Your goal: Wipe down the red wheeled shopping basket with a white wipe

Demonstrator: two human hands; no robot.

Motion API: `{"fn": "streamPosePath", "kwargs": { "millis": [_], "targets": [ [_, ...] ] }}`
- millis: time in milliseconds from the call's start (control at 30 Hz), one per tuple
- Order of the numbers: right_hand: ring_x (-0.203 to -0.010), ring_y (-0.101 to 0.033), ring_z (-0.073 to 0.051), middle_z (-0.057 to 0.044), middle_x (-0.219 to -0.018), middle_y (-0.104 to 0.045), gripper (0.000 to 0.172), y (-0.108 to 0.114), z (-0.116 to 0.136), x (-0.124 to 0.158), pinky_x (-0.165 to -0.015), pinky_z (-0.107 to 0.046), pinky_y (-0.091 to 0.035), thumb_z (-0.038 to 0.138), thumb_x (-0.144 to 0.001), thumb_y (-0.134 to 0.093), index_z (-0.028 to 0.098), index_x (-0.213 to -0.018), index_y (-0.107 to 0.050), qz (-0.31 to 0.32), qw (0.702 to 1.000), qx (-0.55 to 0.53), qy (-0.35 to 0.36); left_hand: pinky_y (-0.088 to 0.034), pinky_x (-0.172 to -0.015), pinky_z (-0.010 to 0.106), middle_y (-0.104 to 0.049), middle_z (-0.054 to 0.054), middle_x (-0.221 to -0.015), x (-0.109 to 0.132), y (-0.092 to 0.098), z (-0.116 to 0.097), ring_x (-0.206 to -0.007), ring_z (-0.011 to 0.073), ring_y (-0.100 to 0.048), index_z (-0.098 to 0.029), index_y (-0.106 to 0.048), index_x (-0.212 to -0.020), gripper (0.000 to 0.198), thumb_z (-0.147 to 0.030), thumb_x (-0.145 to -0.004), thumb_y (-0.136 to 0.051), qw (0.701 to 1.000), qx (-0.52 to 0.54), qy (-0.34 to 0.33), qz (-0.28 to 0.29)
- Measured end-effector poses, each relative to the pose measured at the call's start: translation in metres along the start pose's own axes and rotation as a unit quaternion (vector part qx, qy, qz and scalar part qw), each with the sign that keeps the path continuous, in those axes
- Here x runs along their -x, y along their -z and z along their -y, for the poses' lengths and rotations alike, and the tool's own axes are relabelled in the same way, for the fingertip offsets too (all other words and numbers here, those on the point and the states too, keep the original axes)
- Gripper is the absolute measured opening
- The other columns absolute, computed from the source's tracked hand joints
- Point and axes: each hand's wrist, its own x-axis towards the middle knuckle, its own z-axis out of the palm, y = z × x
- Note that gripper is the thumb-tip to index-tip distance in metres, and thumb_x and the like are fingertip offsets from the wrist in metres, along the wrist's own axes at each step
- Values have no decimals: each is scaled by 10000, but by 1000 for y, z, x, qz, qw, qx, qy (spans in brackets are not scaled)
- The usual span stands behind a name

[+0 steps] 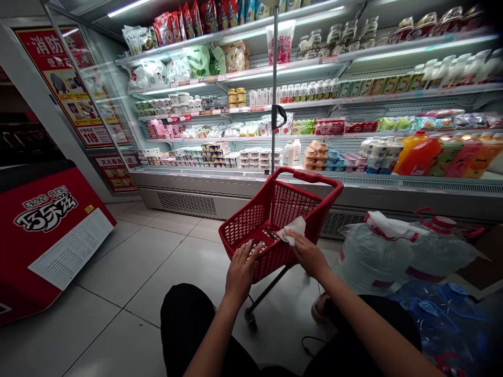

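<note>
A red plastic shopping cart (pixel 286 201) with lattice sides stands right in front of me, its handle bar at the upper right. My right hand (pixel 304 251) presses a crumpled white wipe (pixel 293 229) against the top rim on the cart's near side. To its left, my left hand (pixel 241 268) rests at the near rim with fingers stretched out and holding nothing. The basket's visible inside holds no goods. One caster wheel (pixel 250 318) shows on the floor below the basket.
Behind the cart runs a lit refrigerated display (pixel 236 178) full of dairy and drinks. A red freezer chest (pixel 51 230) stands at left. Large water bottles (pixel 377 256) wrapped in plastic and blue water jugs (pixel 436 314) crowd the right. A cable (pixel 310 343) lies on the tiled floor.
</note>
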Motion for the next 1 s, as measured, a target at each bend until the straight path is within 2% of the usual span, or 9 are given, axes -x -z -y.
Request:
{"fn": "streamPosePath", "kwargs": {
  "millis": [167, 233, 300, 400, 567, 633, 700, 900, 1000],
  "targets": [
    [-1476, -457, -222, -83, -1551, -545, 528, -13, 40, 9, -1217, -459, -431, 205, -1059, -384, 213, -1586, -421, 16, 1000, -6, -1, -336, -1208, 650, -350, -19, -1680, -4, 2, -15, -1498, 368, -391, -459, -297, -1613, 720, -162, -999, -527, 1000, -23, -4, 9],
    [-1494, -428, -216, -82, -1578, -512, 550, -21, 60, 11, -1220, -454, -426, 176, -1047, -393, 203, -1596, -398, 29, 999, -16, 18, -292, -1217, 684, -361, 9, -1675, -7, -1, -24, -1511, 385, -364, -407, -286, -1629, 716, -220, -994, -560, 1000, -20, -4, 2],
    [-1491, -432, -213, -83, -1587, -501, 563, -24, 67, 11, -1209, -454, -439, 163, -1036, -408, 199, -1598, -392, 40, 998, -21, 34, -299, -1236, 635, -361, 70, -1675, -9, -5, -31, -1531, 358, -344, -292, -224, -1660, 727, -238, -1004, -535, 1000, -9, -9, -6],
    [-1458, -480, -206, -68, -1553, -544, 554, -19, 47, 6, -1193, -447, -460, 165, -1031, -421, 237, -1581, -427, 51, 997, -22, 59, -358, -1229, 518, -330, 131, -1683, -8, -10, -34, -1538, 300, -351, -181, -134, -1671, 749, -189, -1003, -475, 1000, 1, -25, -3],
    [-1432, -515, -229, -83, -1506, -592, 487, 6, -22, -5, -1193, -472, -458, 227, -1062, -379, 222, -1530, -512, 20, 999, 13, 24, -374, -1220, 470, -279, 112, -1705, -6, -8, -27, -1522, 274, -383, -201, -105, -1674, 792, -168, -977, -479, 999, 8, -44, 19],
    [-1439, -507, -230, -80, -1511, -587, 490, 11, -32, -6, -1200, -474, -451, 249, -1067, -372, 223, -1539, -501, 10, 1000, 24, 2, -363, -1227, 471, -290, 100, -1702, -6, -7, -26, -1525, 274, -376, -211, -108, -1674, 799, -181, -977, -497, 999, 12, -45, 19],
    [-1446, -498, -230, -84, -1514, -584, 497, 8, -24, -5, -1210, -477, -439, 256, -1067, -373, 219, -1551, -484, -3, 1000, 26, -16, -348, -1234, 479, -314, 85, -1695, -6, -7, -27, -1528, 277, -369, -232, -130, -1673, 799, -196, -976, -519, 999, 15, -45, 17],
    [-1470, -464, -208, -81, -1553, -543, 555, -24, 52, 3, -1208, -440, -440, 156, -1028, -406, 215, -1580, -430, 23, 999, -11, 19, -303, -1251, 499, -435, 57, -1634, -7, -7, -22, -1515, 281, -383, -264, -240, -1651, 762, -169, -957, -539, 999, 14, -32, 2],
    [-1455, -484, -204, -62, -1544, -555, 560, -22, 49, 0, -1194, -442, -454, 155, -1022, -422, 243, -1575, -439, 45, 998, -18, 49, -254, -1274, 506, -466, 46, -1614, -5, -5, -12, -1534, 268, -353, -260, -253, -1647, 778, -106, -930, -514, 999, 10, -40, -2]
  ]
}}
